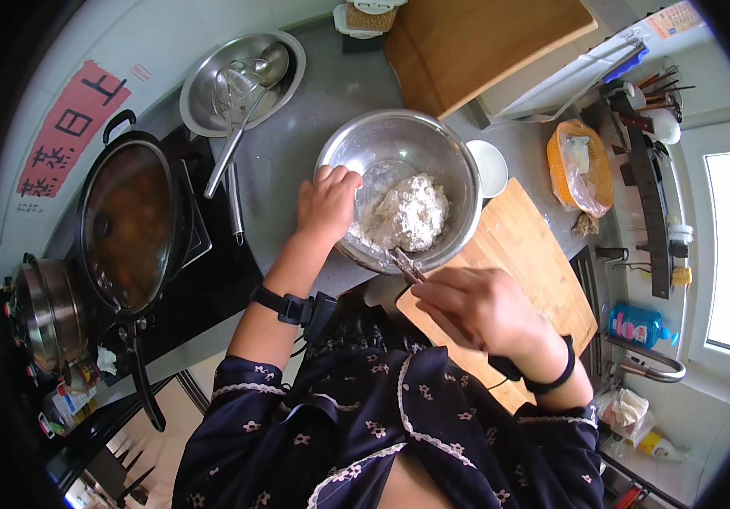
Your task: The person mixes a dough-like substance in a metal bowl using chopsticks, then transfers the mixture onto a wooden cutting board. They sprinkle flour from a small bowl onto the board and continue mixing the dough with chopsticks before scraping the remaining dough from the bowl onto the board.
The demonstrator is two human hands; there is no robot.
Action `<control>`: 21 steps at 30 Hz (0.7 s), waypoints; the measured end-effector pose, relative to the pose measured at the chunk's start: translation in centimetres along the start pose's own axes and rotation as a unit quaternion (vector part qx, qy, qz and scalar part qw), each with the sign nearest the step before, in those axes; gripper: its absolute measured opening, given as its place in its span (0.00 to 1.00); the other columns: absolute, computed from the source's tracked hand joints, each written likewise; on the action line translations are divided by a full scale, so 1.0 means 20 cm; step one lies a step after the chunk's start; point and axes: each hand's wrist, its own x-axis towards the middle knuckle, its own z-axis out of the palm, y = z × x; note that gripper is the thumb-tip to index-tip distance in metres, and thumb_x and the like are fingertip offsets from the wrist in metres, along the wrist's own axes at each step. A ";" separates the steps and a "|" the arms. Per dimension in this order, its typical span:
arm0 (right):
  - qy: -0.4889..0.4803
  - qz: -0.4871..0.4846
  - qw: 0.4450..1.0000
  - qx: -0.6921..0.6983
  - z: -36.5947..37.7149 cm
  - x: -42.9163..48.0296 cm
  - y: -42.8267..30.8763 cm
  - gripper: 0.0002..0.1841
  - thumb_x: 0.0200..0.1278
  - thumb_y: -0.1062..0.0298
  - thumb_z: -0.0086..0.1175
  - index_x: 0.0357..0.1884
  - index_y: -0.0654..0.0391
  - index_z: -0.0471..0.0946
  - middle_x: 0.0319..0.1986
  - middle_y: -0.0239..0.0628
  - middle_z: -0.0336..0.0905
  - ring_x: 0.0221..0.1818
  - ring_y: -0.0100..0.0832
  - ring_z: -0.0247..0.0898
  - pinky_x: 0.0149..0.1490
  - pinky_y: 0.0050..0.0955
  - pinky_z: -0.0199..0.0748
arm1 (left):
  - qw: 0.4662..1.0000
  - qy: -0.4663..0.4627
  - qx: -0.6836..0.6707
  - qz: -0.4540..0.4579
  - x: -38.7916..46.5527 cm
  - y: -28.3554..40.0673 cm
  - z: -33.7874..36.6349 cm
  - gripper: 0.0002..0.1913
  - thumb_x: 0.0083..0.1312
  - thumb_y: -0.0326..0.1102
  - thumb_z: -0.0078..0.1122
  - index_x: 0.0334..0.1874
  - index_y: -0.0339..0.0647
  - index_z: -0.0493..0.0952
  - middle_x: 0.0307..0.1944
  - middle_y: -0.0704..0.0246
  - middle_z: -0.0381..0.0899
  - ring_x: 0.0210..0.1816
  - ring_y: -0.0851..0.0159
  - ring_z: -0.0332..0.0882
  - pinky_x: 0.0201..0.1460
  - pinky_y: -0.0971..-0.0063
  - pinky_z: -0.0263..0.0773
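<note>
A large stainless steel mixing bowl (378, 130) stands on the grey counter in front of me. Rough, floury white dough (414, 213) lies in its near right part, with loose flour beside it. My left hand (329, 200) grips the bowl's left rim, fingers curled over the edge. My right hand (473, 308) is closed around chopsticks (408, 266), whose floury tips reach over the near rim to the dough. Beneath the right forearm lies a wooden cutting board (518, 248).
A lidded frying pan (126, 223) sits on the black cooktop at left. Behind it, a steel basin (190, 102) holds a ladle and a wire strainer. A white bowl (489, 168) touches the mixing bowl's right side. An orange basket (602, 172) stands farther right; a wooden board (467, 44) is behind.
</note>
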 end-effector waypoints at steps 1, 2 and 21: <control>-0.004 0.006 0.999 0.033 0.02 0.02 0.04 0.08 0.54 0.71 0.54 0.37 0.52 0.78 0.30 0.33 0.75 0.29 0.38 0.75 0.30 0.33 0.73 | 1.000 0.006 -0.007 0.009 0.02 0.00 0.01 0.08 0.61 0.31 0.48 0.37 0.52 0.77 0.39 0.79 0.77 0.48 0.67 0.71 0.44 0.63 0.66; -0.004 0.013 0.999 0.040 0.09 0.02 0.11 0.08 0.53 0.72 0.53 0.36 0.53 0.78 0.29 0.34 0.74 0.29 0.39 0.75 0.30 0.34 0.73 | 1.000 0.012 -0.015 0.018 0.03 0.00 0.02 0.08 0.61 0.31 0.48 0.37 0.52 0.77 0.39 0.79 0.77 0.48 0.67 0.71 0.44 0.63 0.66; 0.283 0.281 0.847 0.353 0.14 0.05 0.52 0.07 0.62 0.72 0.57 0.39 0.61 0.81 0.32 0.34 0.81 0.28 0.23 0.77 0.34 0.21 0.75 | 0.998 -0.050 0.036 0.004 0.06 0.05 -0.04 0.09 0.62 0.29 0.47 0.40 0.51 0.75 0.41 0.76 0.76 0.49 0.66 0.71 0.46 0.61 0.65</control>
